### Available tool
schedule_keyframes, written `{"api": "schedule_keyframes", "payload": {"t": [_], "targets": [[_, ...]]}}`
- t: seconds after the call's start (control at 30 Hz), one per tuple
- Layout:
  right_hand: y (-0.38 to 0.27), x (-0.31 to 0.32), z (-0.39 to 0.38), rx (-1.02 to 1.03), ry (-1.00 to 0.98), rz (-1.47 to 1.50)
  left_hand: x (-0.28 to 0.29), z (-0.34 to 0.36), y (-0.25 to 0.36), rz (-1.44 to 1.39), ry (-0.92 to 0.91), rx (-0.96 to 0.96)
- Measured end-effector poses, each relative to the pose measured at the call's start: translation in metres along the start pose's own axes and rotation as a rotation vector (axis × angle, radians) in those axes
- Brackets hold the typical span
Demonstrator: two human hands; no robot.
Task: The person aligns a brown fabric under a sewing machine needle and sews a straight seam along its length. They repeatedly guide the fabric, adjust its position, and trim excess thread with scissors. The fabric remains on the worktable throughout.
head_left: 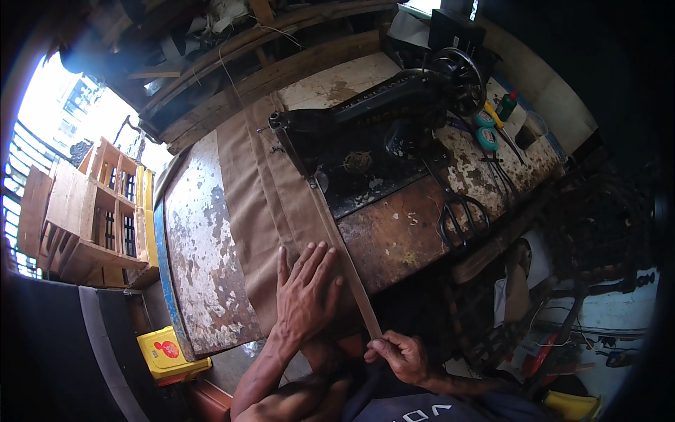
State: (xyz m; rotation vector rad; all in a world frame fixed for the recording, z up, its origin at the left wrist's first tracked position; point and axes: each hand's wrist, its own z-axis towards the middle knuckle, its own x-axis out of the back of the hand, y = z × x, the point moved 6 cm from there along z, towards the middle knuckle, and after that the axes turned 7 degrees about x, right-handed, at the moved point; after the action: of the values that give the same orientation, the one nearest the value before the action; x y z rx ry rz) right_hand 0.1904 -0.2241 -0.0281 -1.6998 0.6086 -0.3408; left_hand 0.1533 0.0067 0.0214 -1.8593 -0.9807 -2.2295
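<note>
Brown fabric [249, 204] lies lengthwise across the worn tabletop [197, 274], passing beside the needle end of a black sewing machine [365, 112]. My left hand [309, 288] rests flat on this fabric, fingers stretched out, below the machine. A long, narrow strip along the fabric's right edge [351, 285] runs from near the presser foot toward me. My right hand [401, 359] pinches the lower end of that strip between thumb and fingers at the table's near edge.
Black scissors [446, 225] lie right of the machine, near teal round containers [485, 138], a yellow-handled tool [492, 116] and a green bottle [506, 105]. Stacked wooden crates [102, 218] stand left, a yellow container [165, 352] below them. A wooden ledge [204, 105] borders the table's back.
</note>
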Motion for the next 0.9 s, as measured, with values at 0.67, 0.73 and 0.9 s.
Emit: {"api": "schedule_keyframes", "payload": {"t": [0.67, 0.73, 0.9], "targets": [[0.021, 0.005, 0.008, 0.122, -0.036, -0.234, -0.016, 0.017, 0.001, 0.109, -0.081, 0.008], [0.021, 0.007, 0.007, 0.157, -0.001, -0.218, -0.017, 0.017, 0.0, 0.117, -0.077, 0.004], [0.035, 0.009, 0.006, 0.162, -0.019, -0.268, -0.018, 0.017, -0.002, 0.143, -0.104, 0.004]]}}
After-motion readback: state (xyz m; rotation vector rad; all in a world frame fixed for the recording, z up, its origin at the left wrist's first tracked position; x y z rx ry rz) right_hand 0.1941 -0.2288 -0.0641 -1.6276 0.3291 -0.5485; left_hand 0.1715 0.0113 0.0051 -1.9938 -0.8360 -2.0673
